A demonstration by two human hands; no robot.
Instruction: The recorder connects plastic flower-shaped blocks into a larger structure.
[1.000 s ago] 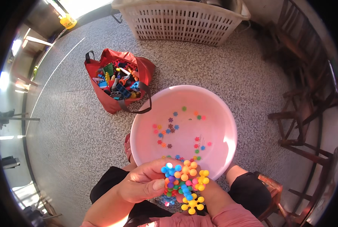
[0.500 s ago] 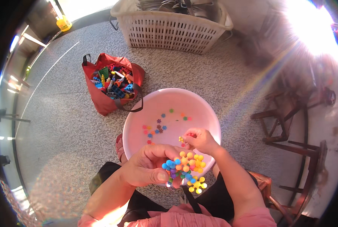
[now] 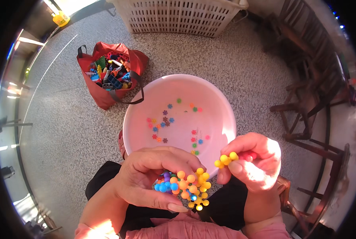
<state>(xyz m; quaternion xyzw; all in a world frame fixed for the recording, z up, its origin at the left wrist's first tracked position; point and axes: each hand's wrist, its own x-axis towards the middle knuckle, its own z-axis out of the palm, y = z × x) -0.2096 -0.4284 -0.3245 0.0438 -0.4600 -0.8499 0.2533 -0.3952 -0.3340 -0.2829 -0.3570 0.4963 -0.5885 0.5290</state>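
Note:
My left hand (image 3: 158, 173) is closed around a cluster of joined knobbed snowflake pieces (image 3: 183, 185) in orange, yellow, blue and purple; its underside is hidden by the palm. To its right, my right hand (image 3: 255, 161) pinches a yellow knobbed piece (image 3: 225, 159) between thumb and fingers. Some red knobs (image 3: 248, 155) also show inside that hand, partly covered by fingers. The two hands are apart, above the near rim of a pink basin (image 3: 221, 103). Small flower-shaped pieces (image 3: 166, 121) of several colours lie scattered on the basin's floor.
A red bag (image 3: 102, 97) full of mixed toy bricks stands left of the basin, its dark handle hanging near the rim. Beyond sits a white slatted basket (image 3: 178, 18). Dark wooden chairs (image 3: 305, 139) line the right side. A yellow container (image 3: 60, 18) stands at the far left.
My right hand has come up out of the basin toward me, bringing the yellow piece and red knobs. My left hand has turned the cluster slightly. The view has tilted downward.

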